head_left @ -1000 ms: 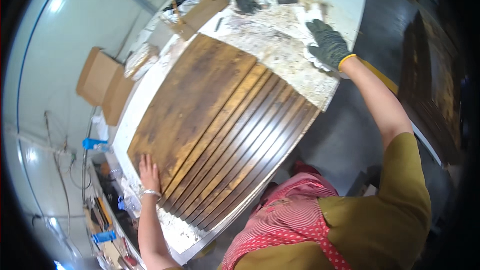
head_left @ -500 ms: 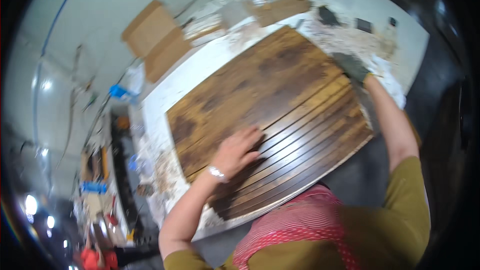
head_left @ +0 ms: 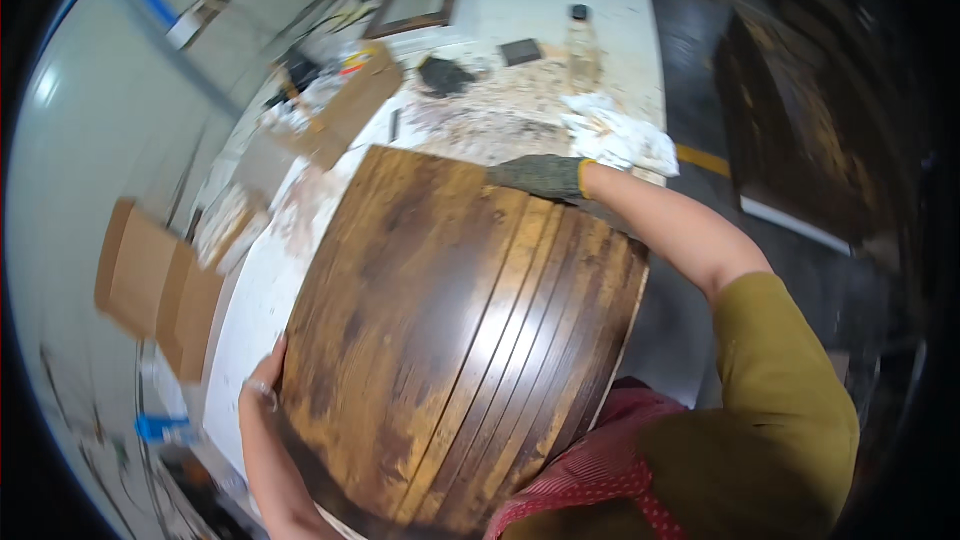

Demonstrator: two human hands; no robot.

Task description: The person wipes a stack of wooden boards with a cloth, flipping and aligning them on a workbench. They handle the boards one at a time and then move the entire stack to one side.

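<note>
A large brown stained wooden panel [head_left: 400, 260], with long parallel grooves along its right part, lies over the white worktable in front of me. At its left edge is my bare left hand [head_left: 268, 368], gripping the side with most fingers hidden by the panel; a bracelet circles the wrist. A dark grey knitted glove covers my right hand [head_left: 540, 177], which holds the panel's far edge, its fingers pointing left along it. The panel's near edge reaches close to my red patterned apron [head_left: 575, 470].
Beyond the panel, a clear bottle [head_left: 582, 50], crumpled white cloth [head_left: 620, 135], dark block [head_left: 520, 51] and dark glove-like cloth [head_left: 445, 76] lie on the stained worktable [head_left: 625, 20]. Cardboard boxes [head_left: 150, 275] stand left. Another dark wooden panel [head_left: 810, 130] is at right.
The panel has turned anticlockwise in view, its grooves now running more steeply. My left hand has left the panel's top face for its left edge; my right hand stays on the edge.
</note>
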